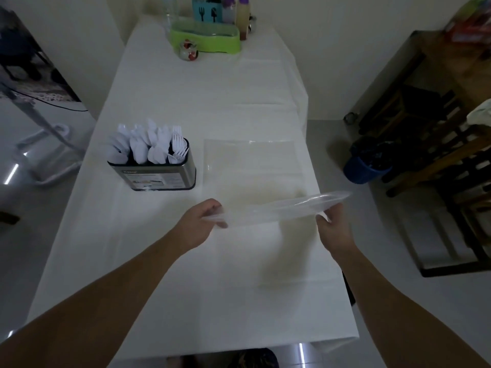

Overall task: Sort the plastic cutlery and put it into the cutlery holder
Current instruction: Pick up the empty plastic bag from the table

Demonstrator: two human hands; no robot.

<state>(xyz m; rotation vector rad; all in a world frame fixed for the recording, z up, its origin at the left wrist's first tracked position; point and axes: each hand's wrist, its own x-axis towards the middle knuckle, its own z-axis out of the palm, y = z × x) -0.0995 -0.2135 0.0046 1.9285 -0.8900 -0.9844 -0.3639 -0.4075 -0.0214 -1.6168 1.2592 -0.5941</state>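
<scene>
Clear, thin plastic: an empty bag or sleeve [279, 208], blurred, held above the bench [186, 261] near its right edge, stretched between your two hands. Your left hand [204, 221] has its grip pinched on the bag's left end; your right hand [332, 221] has its grip closed on the right end. White plastic cutlery [148, 144], forks and spoons so far as can be told, stands upright in the steel cutlery holder [159, 173] toward the bench's left edge, well apart from the bag. A second clear sheet or tray [252, 160] lies flat near the right edge, just right of the holder. No loose cutlery shows on the bench, so the sorting looks finished. Risk: if you sweep the bag leftward, it may catch the tall handles and tip the holder; letting go early may send the light film off the right edge.
</scene>
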